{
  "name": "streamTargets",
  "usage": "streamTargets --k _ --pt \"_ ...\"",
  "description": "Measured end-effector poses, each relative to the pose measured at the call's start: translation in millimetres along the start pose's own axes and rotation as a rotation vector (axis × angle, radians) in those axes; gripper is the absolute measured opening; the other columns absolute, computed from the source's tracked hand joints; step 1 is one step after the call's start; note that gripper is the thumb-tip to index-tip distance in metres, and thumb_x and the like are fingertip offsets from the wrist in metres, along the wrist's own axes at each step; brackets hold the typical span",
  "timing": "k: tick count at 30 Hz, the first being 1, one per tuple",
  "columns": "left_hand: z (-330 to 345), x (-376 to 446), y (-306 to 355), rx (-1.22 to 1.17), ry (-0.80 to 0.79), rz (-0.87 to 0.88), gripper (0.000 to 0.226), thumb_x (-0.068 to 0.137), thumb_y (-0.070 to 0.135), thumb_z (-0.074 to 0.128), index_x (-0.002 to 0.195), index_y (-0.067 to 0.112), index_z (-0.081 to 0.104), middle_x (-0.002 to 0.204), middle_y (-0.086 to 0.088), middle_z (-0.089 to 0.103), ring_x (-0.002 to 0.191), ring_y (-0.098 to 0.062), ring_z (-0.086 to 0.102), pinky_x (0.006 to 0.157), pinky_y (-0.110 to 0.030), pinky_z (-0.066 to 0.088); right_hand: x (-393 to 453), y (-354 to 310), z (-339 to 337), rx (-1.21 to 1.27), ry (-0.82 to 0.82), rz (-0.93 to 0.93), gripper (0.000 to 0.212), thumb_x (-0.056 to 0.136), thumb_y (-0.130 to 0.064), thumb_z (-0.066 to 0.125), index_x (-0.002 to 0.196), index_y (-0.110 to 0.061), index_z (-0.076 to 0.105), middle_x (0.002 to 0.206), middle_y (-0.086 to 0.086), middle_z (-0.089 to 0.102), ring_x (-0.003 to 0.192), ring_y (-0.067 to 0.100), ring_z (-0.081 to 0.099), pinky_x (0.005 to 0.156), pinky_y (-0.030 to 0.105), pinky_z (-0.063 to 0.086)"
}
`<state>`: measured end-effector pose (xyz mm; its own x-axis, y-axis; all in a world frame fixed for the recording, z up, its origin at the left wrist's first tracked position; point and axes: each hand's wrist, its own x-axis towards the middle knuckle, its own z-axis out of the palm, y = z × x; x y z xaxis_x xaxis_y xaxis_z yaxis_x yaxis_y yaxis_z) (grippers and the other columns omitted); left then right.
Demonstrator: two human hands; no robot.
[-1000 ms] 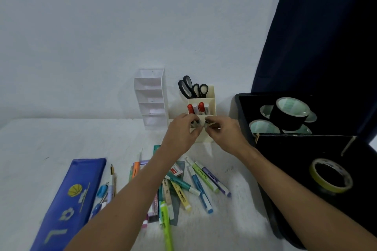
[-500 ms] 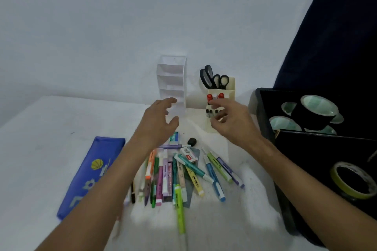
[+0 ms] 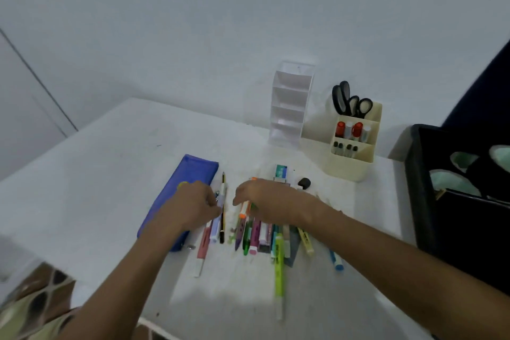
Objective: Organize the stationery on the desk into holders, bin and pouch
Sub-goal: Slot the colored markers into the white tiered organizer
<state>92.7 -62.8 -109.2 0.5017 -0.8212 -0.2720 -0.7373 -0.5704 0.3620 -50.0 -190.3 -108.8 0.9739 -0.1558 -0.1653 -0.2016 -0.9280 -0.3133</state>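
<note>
Both hands hover low over the loose pens (image 3: 252, 232) on the table (image 3: 110, 174), left hand (image 3: 193, 205) seemingly pinching a pen beside the blue pouch (image 3: 179, 196), right hand (image 3: 265, 199) curled, its hold unclear, likely gathering them for sorting.

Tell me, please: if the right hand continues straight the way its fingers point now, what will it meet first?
Probably the pencil lying beside the left hand; the right hand points leftward over the pens, though height is unclear.

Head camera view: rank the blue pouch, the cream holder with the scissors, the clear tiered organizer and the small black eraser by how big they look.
1. blue pouch, though it is nearest the camera
2. clear tiered organizer and cream holder: too alike to separate
3. black eraser, clearly smallest
</note>
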Motion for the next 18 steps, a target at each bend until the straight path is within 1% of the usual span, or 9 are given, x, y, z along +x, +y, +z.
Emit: streamTargets --k 2,4,6,8,11,13,14,16,18 --pt "12 -5 -3 0.02 -0.024 -0.026 0.041 0.08 0.034 0.07 0.053 0.012 0.047 0.053 -0.007 0.042 0.048 -0.018 0.042 0.048 -0.025 0.027 7 -1 7 -0.124 -0.073 -0.028 0.055 0.085 0.008 0.05 0.135 -0.014 0.052 0.139 0.007 0.051 0.125 0.025 0.05 0.102 0.037 0.043" --pt "20 -13 -1 0.022 0.02 -0.067 0.04 0.076 0.04 0.073 0.059 0.013 0.049 0.055 -0.004 0.046 0.046 -0.015 0.041 0.046 -0.025 0.027 11 -2 11 -0.232 -0.099 -0.072 0.06 0.081 0.013 0.05 0.135 -0.013 0.052 0.135 0.01 0.054 0.121 0.028 0.053 0.099 0.039 0.046" --pt "25 -20 3 0.065 0.076 -0.087 0.035 0.075 0.041 0.073 0.069 0.014 0.05 0.06 0.0 0.049 0.05 -0.012 0.044 0.045 -0.025 0.027 13 -1 14 -0.272 -0.093 -0.087 0.057 0.08 0.012 0.052 0.131 -0.012 0.055 0.132 0.011 0.056 0.119 0.029 0.053 0.097 0.039 0.046" --pt "29 -23 7 0.113 0.1 -0.092 0.03 0.078 0.037 0.072 0.078 0.014 0.052 0.065 0.002 0.049 0.057 -0.013 0.047 0.045 -0.024 0.027 12 1 15 -0.286 -0.079 -0.106 0.049 0.081 0.011 0.054 0.123 -0.012 0.062 0.124 0.01 0.059 0.113 0.029 0.055 0.093 0.039 0.048" --pt "34 -22 9 0.103 0.124 -0.128 0.019 0.083 0.026 0.066 0.083 0.011 0.056 0.064 0.001 0.049 0.06 -0.015 0.051 0.043 -0.023 0.029 14 4 19 -0.29 -0.029 -0.143 0.038 0.082 0.009 0.056 0.113 -0.012 0.066 0.112 0.01 0.064 0.102 0.028 0.057 0.089 0.041 0.049" --pt "36 -23 11 0.081 0.137 -0.158 0.014 0.082 0.021 0.063 0.08 0.012 0.053 0.062 0.001 0.046 0.056 -0.014 0.048 0.042 -0.023 0.03 15 7 19 -0.276 0.005 -0.166 0.034 0.082 0.008 0.058 0.109 -0.012 0.065 0.107 0.01 0.064 0.097 0.028 0.059 0.088 0.043 0.05" --pt "37 -23 13 0.066 0.137 -0.176 0.016 0.081 0.021 0.063 0.075 0.013 0.05 0.062 0.001 0.046 0.054 -0.012 0.046 0.043 -0.024 0.032 14 8 19 -0.278 0.03 -0.169 0.034 0.082 0.006 0.06 0.11 -0.013 0.064 0.106 0.01 0.064 0.097 0.028 0.059 0.088 0.042 0.05" --pt "39 -25 17 0.047 0.148 -0.198 0.025 0.079 0.024 0.062 0.066 0.017 0.042 0.062 0.002 0.045 0.051 -0.01 0.043 0.047 -0.024 0.036 11 8 16 -0.263 0.094 -0.169 0.039 0.084 0.004 0.062 0.118 -0.014 0.061 0.114 0.009 0.062 0.102 0.027 0.058 0.091 0.041 0.049" --pt "38 -27 22 0.019 0.191 -0.204 0.03 0.081 0.028 0.061 0.063 0.019 0.039 0.061 0.002 0.043 0.05 -0.009 0.041 0.045 -0.024 0.033 6 8 10 -0.224 0.155 -0.173 0.045 0.085 0.004 0.06 0.127 -0.012 0.057 0.123 0.01 0.057 0.11 0.025 0.054 0.094 0.038 0.047"
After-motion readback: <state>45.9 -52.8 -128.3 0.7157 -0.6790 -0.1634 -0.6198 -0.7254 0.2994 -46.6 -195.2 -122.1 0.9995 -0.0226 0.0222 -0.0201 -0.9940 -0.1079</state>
